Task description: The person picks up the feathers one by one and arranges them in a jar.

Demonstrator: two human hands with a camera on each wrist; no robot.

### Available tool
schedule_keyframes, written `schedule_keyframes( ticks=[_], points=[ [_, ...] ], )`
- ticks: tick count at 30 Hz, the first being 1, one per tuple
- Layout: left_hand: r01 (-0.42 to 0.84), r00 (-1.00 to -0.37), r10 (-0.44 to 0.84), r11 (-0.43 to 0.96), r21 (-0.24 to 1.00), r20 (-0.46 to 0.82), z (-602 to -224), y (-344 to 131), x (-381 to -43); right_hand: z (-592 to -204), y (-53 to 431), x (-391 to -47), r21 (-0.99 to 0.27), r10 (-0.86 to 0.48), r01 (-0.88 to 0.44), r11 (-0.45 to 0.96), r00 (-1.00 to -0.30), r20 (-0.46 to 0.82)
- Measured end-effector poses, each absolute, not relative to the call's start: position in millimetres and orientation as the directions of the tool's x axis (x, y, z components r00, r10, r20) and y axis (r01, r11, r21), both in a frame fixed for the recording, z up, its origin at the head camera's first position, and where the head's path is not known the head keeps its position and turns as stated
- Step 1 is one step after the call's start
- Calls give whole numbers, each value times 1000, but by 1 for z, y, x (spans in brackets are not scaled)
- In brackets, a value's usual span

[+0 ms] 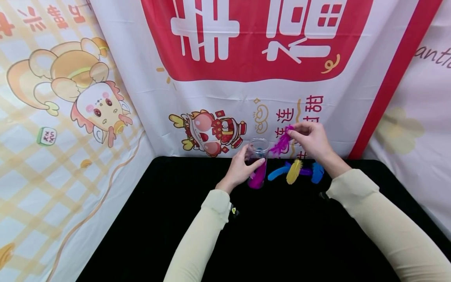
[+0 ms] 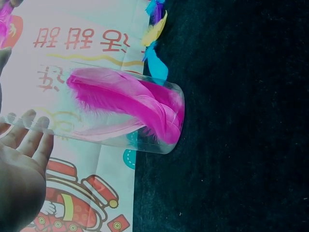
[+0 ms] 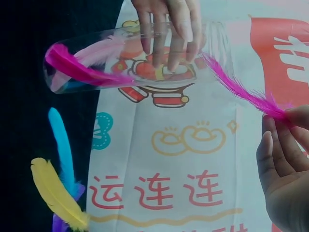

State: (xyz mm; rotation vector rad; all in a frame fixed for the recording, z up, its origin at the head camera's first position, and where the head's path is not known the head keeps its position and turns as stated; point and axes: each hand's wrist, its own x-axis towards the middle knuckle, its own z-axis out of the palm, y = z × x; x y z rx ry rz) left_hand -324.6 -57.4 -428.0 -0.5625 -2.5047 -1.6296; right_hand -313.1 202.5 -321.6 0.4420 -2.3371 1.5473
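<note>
My left hand (image 1: 241, 167) grips a tall clear glass (image 2: 111, 108) near its upper part, fingers round one side and thumb on the other. Inside the glass lie magenta feathers (image 2: 125, 101) and a paler pink feather (image 3: 100, 51), gathered toward the bottom. In my right hand (image 1: 310, 138) a magenta feather (image 3: 236, 88) is pinched between thumb and fingertips. That feather hangs beside the glass's rim, its far end close to the opening in the right wrist view.
To the right of the glass, on the black tabletop (image 1: 267, 235), lie a yellow feather (image 1: 294, 172), blue feathers (image 1: 278, 172) and a purple one (image 1: 305, 171). A printed white cloth (image 1: 211, 98) with red characters hangs right behind the table, another (image 1: 63, 176) at the left.
</note>
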Motion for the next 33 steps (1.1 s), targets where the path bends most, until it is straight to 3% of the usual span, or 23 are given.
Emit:
schedule_keyframes(
  ticks=[19,33],
  points=[
    [393,-916,242,387,834,319,-428,-49,-328,-295,183,-319,-792,-85,-479,379,-870,486],
    [378,-923,233,407,831,306,-426,-47,-327,-296,165,-323,-790,-103,-506,346,-857,504]
  ],
)
